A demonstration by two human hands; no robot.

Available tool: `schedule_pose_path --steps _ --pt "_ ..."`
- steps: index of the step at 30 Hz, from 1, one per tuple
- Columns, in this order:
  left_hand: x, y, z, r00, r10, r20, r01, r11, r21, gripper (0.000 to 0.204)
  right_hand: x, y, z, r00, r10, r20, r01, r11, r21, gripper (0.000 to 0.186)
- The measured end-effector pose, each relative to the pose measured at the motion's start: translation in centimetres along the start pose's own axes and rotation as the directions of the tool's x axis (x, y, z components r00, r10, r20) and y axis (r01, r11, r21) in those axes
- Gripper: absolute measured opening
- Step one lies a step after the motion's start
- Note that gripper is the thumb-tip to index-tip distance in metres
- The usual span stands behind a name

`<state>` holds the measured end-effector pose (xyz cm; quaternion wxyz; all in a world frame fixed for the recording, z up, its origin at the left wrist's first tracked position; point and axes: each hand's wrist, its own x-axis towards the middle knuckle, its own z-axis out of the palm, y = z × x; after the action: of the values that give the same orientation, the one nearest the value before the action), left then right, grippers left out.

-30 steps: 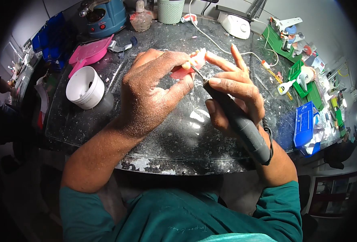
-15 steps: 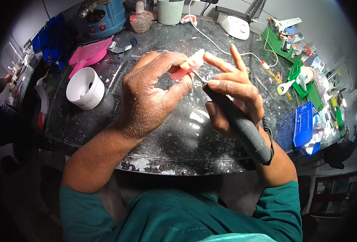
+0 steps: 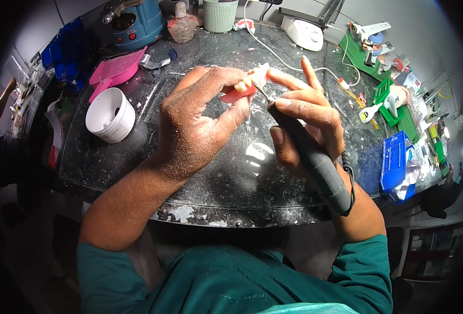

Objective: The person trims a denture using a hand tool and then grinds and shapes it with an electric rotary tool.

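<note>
Dusted with pale powder, my left hand (image 3: 189, 118) pinches a pink denture (image 3: 240, 95) with whitish teeth between thumb and fingers, raised over the dark bench. My right hand (image 3: 310, 118) wraps round a black rotary handpiece (image 3: 310, 157), held somewhat like a pen. Its thin metal bit (image 3: 263, 92) reaches the denture's right side; whether it touches the surface is too small to tell. Two fingers of my right hand stretch out, one with its tip close beside the denture. A coiled black cord hangs from the handpiece's rear end by my right forearm.
A white tub (image 3: 110, 116) and a pink dustpan (image 3: 117, 70) lie to the left. Behind stand a blue machine (image 3: 138, 25), a glass bottle (image 3: 182, 26), a woven pot (image 3: 220, 17) and a white control box (image 3: 302, 34). Blue (image 3: 393, 159) and green bins (image 3: 382, 94) line the right. White dust covers the bench (image 3: 210, 183).
The handpiece and my right hand have shifted slightly right. The denture has turned a little in my left fingers, showing its teeth at a different angle.
</note>
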<state>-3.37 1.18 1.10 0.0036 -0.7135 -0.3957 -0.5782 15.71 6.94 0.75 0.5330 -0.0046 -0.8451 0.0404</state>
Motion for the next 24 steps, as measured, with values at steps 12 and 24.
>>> schedule_pose_path --steps 12,24 --pt "-0.24 0.01 0.39 0.990 -0.142 0.018 0.143 0.973 -0.182 0.020 0.02 0.22 -0.27 1.000 0.004 -0.016 -0.003 0.999 0.049 0.031" --pt "-0.42 0.00 0.39 0.966 -0.239 0.101 0.259 0.909 -0.328 0.024 0.17 0.02 -0.32 0.999 -0.030 0.045 0.031 0.999 -0.019 0.034"
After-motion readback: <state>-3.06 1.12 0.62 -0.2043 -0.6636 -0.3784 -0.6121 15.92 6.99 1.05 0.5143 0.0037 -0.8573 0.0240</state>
